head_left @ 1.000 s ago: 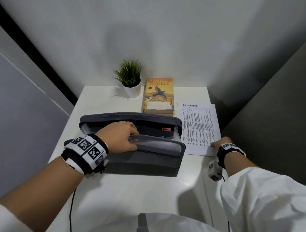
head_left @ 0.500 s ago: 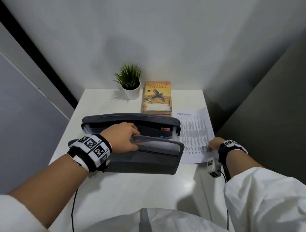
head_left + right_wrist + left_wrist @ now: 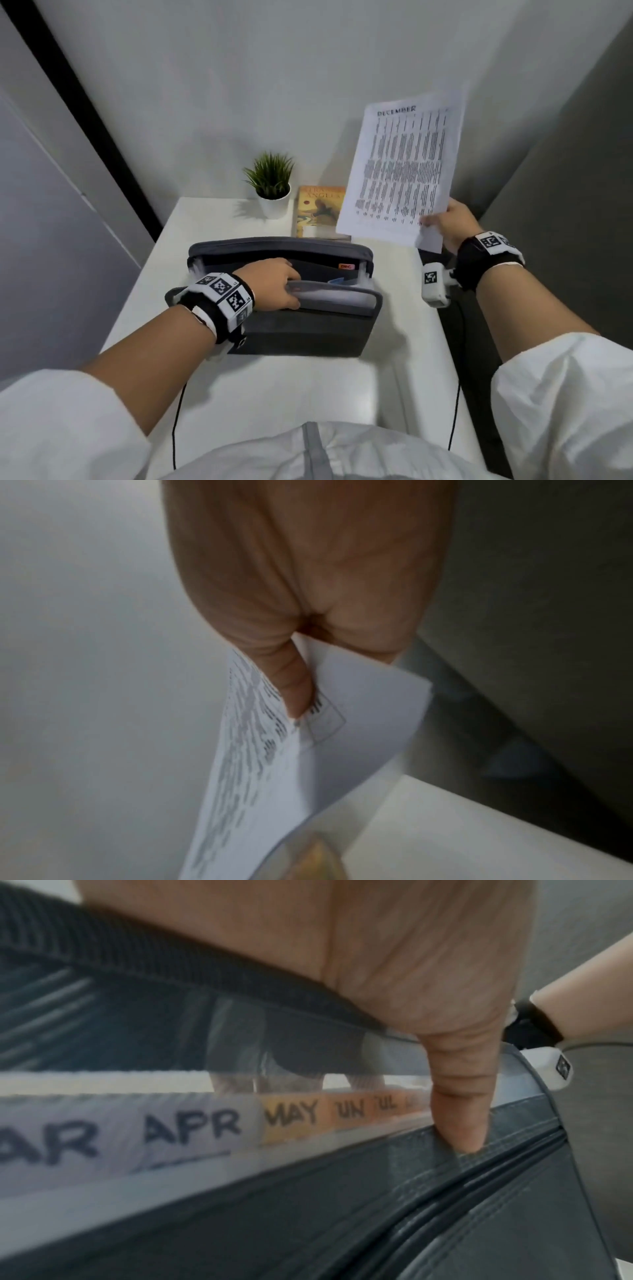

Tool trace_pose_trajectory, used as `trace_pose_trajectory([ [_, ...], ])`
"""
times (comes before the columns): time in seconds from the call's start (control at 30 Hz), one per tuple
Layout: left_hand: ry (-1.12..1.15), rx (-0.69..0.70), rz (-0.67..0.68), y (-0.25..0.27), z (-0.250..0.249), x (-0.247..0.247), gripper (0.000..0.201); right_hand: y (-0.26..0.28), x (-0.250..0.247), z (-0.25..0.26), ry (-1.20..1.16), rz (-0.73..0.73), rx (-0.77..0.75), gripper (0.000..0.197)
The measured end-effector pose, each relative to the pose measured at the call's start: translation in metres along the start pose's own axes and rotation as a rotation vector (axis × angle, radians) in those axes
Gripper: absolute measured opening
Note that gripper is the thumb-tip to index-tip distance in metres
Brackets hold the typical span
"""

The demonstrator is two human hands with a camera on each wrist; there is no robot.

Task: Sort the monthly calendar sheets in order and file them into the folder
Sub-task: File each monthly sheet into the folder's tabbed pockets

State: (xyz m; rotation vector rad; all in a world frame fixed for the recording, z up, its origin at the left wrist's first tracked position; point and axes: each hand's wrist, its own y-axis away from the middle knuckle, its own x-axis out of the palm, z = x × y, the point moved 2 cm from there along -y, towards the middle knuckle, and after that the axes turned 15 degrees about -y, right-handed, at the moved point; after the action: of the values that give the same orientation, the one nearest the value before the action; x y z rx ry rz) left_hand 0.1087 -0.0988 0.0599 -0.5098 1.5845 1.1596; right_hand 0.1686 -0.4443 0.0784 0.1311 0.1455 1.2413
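Filing DECEMBER sheet (image 3: pixel 404 171)
Right hand (image 3: pixel 448 222) pinches its corner; left hand (image 3: pixel 274 284) grips dividers apart; I'd feed it behind the DEC tab (image 3: pixel 345 266).

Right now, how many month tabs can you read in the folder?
4 clearly: APR and MAY in the left wrist view, JUN clipped, DEC at the back pocket. More are cut off or hidden.

The folder (image 3: pixel 284 308) stands open, a wide gap behind its front dividers, partly filled by the left hand (image 3: pixel 274 284). Behind the folder, book (image 3: pixel 320 210) and plant (image 3: pixel 272 185) crowd the table (image 3: pixel 274 387); bare tabletop lies in front.
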Motion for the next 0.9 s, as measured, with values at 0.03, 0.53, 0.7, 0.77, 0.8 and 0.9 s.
trace_pose_trajectory([
  [0.03, 0.006, 0.001, 0.001, 0.001, 0.0, 0.0, 0.046, 0.008, 0.009, 0.013, -0.032, 0.04, -0.035, 0.039],
  [0.53, 0.002, -0.043, -0.035, 0.011, -0.007, -0.001, 0.03, 0.07, 0.103, 0.06, 0.868, 0.568, -0.414, 0.032],
  [0.7, 0.024, 0.011, 0.02, 0.016, 0.007, 0.007, 0.061, 0.071, 0.111, 0.062, 1.062, 0.605, -0.392, 0.044],
  [0.77, 0.043, -0.005, 0.044, 0.023, 0.021, 0.011, 0.071, 0.074, 0.117, 0.062, 1.105, 0.636, -0.421, 0.044],
  [0.8, 0.037, -0.034, 0.054, 0.026, 0.03, 0.014, 0.074, 0.077, 0.12, 0.062, 1.124, 0.656, -0.44, 0.042],
  [0.9, -0.06, -0.137, 0.082, 0.037, 0.051, 0.02, 0.078, 0.084, 0.135, 0.06, 1.201, 0.697, -0.463, 0.042],
])
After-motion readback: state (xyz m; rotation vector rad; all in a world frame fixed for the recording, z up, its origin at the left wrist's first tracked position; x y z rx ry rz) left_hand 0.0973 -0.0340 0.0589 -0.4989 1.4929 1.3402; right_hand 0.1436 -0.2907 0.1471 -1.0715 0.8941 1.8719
